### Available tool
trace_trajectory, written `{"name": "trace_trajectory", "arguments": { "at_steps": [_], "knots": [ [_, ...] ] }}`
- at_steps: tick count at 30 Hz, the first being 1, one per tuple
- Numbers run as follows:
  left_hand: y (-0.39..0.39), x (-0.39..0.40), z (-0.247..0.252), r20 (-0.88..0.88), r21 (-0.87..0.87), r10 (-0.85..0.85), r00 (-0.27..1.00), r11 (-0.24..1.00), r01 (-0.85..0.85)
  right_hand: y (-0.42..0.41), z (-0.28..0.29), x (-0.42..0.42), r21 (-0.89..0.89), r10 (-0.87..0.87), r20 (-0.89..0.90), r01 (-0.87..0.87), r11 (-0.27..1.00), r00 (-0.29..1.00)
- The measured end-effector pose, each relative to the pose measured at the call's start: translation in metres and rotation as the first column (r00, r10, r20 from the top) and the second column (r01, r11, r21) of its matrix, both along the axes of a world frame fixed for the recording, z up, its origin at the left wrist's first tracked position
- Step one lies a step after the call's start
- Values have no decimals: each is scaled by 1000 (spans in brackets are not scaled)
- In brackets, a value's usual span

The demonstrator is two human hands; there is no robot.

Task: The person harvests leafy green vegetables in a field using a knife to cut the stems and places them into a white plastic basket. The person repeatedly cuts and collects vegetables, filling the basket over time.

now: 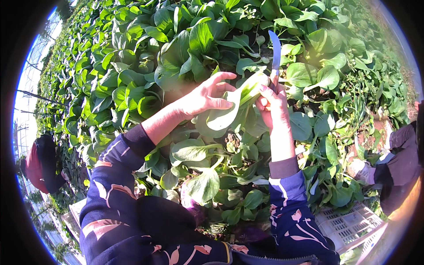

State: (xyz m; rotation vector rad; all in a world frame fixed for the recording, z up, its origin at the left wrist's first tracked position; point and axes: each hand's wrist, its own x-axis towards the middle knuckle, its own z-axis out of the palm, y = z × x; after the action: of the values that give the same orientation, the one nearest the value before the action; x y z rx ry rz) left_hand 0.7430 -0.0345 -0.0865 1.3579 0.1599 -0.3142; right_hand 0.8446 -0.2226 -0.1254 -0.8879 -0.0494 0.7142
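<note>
A cut head of bok choy (pixel 243 96) is held up above the plants, its pale base at the upper right and its leaves hanging down to the left. My right hand (pixel 273 104) grips a knife (pixel 275 53), blade pointing up, and also pinches the bok choy near its base between thumb and fingers. My left hand (pixel 215 94) is beside the leaves, thumb and fingers spread apart. Its thumb tip is at the leaf edge; whether it touches is hard to tell. Beneath my hands lie loose-looking bok choy leaves (pixel 202 182) over soil.
Dense bok choy plants (pixel 185 49) fill the far side and left. White plastic crates stand at lower right (pixel 351 225) and lower left (pixel 71 218). One person (pixel 397 165) crouches at right with a gloved hand in the plants; another person (pixel 41 164) bends at far left.
</note>
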Motion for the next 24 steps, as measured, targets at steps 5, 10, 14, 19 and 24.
{"name": "trace_trajectory", "arguments": {
  "at_steps": [5, 10, 14, 19, 24],
  "knots": [
    [1, -5, -15, 166, 311, -216, 962, 937, 157, 6, 11, -31, 15, 43, -33, -43, 999, 999],
    [-2, 30, 19, 76, 820, -164, 984, 572, 32, 7, 3, -30, -215, -12, 179, 51, 975, 984],
    [35, 93, 10, 32, 999, -373, 927, 23, -25, 16, -28, -13, -593, 108, 125, -13, 805, 986],
    [86, 107, -40, -496, 799, -182, 849, -478, 364, 50, -50, -16, -881, 608, 422, 147, 449, 673],
    [139, 89, -41, -543, 792, -101, 834, -392, 468, 93, -48, -4, -901, 683, 381, 85, 424, 623]
  ]
}}
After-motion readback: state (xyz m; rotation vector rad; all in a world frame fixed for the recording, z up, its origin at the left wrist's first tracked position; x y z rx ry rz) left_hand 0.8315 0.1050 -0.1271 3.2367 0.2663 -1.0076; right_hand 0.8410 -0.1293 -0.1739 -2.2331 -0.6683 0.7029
